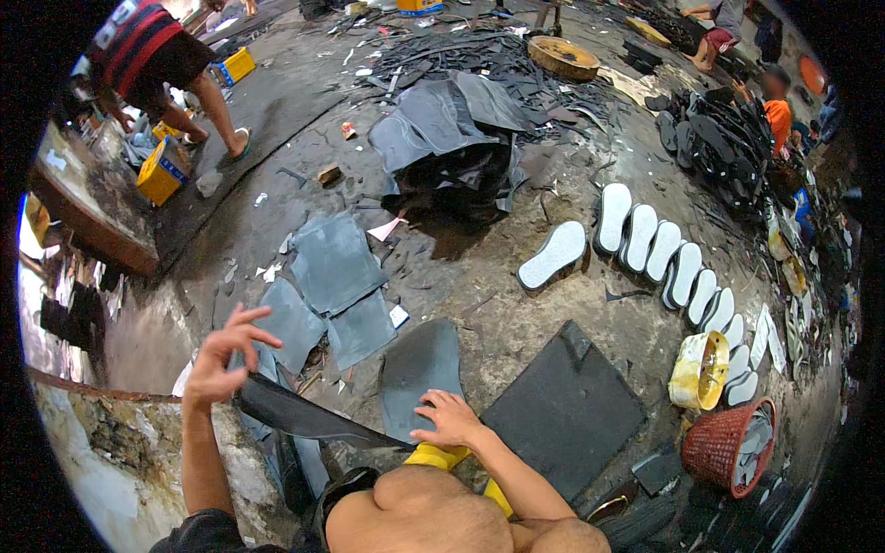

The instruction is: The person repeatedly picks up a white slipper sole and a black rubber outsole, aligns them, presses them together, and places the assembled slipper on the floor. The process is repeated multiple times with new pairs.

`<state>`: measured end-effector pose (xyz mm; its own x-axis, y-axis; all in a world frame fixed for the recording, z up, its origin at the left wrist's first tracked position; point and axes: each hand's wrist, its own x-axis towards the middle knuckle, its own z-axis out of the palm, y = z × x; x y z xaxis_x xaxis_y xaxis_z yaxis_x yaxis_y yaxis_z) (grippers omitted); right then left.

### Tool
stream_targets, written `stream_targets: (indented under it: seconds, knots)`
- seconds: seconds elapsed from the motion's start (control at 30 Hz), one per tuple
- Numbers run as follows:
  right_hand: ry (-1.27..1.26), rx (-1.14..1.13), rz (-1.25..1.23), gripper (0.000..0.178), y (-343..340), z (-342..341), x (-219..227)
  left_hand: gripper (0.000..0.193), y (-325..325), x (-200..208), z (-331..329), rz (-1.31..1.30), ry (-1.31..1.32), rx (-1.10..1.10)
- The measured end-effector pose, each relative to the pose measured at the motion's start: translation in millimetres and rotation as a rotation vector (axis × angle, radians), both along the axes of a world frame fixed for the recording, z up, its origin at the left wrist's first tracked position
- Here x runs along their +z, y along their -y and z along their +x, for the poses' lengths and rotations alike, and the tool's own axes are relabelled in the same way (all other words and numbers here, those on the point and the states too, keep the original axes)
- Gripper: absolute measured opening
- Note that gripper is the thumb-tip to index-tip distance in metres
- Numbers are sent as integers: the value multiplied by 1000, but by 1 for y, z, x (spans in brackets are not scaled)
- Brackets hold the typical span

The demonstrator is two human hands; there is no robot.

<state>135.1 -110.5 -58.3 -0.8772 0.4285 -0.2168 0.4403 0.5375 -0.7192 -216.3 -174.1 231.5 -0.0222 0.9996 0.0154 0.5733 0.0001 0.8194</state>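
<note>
A: What's the left hand (pixel 219 355) doing?
B: Fingers spread, pinching the upper end of a dark rubber strip (pixel 313 417).
A: And the right hand (pixel 449 419)?
B: Flat, fingers apart, pressing the strip's other end onto a yellow block (pixel 436 455) above the floor (pixel 498 304).

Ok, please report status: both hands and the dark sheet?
Left hand pinching end of dark rubber strip, fingers spread. Right hand pressing flat on dark sheet. Nothing blocking; cut sheets lie beyond.
</note>
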Motion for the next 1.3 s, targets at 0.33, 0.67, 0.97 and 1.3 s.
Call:
stream_targets:
  seconds: [0.33,0.67,0.97,1.3]
  knots:
    - [-725,-437,8,77,-35,-11,175,22,-63,2,121,-154,-679,-394]
    - [-751,-1560,-234,56,-11,175,101,30,-163,-111,224,435,-21,-106]
    - [194,-1506,770,48,39,234,27,65,-118,-287,348,236,-629,-911]
    - [296,-1468,504,66,37,270,12,74,-110,-297,345,279,-521,-1183]
